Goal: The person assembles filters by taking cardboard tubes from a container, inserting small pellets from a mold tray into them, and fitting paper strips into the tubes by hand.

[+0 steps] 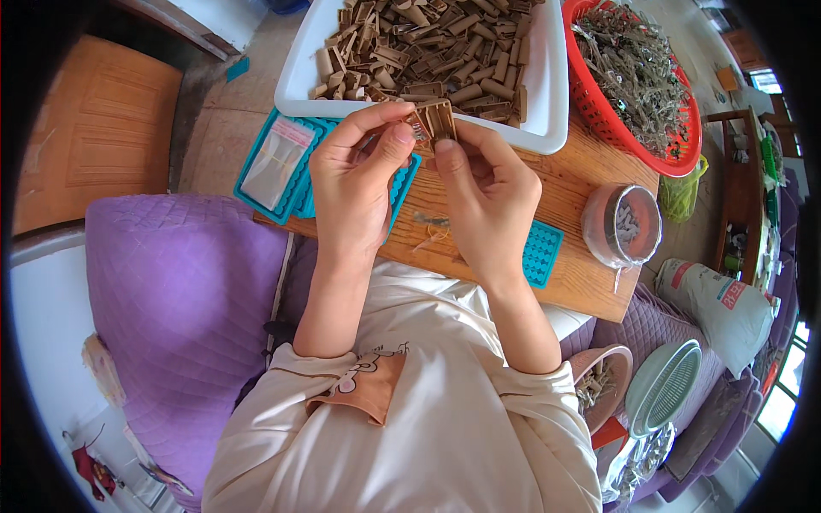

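Observation:
Both my hands are raised over the front edge of the white tub [552, 128]. The fingers and thumb of my right hand [489, 184] pinch a brown, trough-shaped plastic piece [441, 118], hollow side showing. Between thumb and forefinger of my left hand [355, 171] is a small piece with a shiny, ridged edge [418, 128]. It meets the brown piece; whether the two are joined I cannot tell. Many similar brown plastic pieces [453, 51] fill the tub.
A red basket [590, 94] of thin grey-silver parts stands right of the tub. On the wooden table [556, 184] are teal trays [248, 201] with a plastic bag [275, 162], a teal studded mat [541, 254] and a clear round container [596, 224]. A pink bowl [623, 368] and green colander [641, 402] sit lower right.

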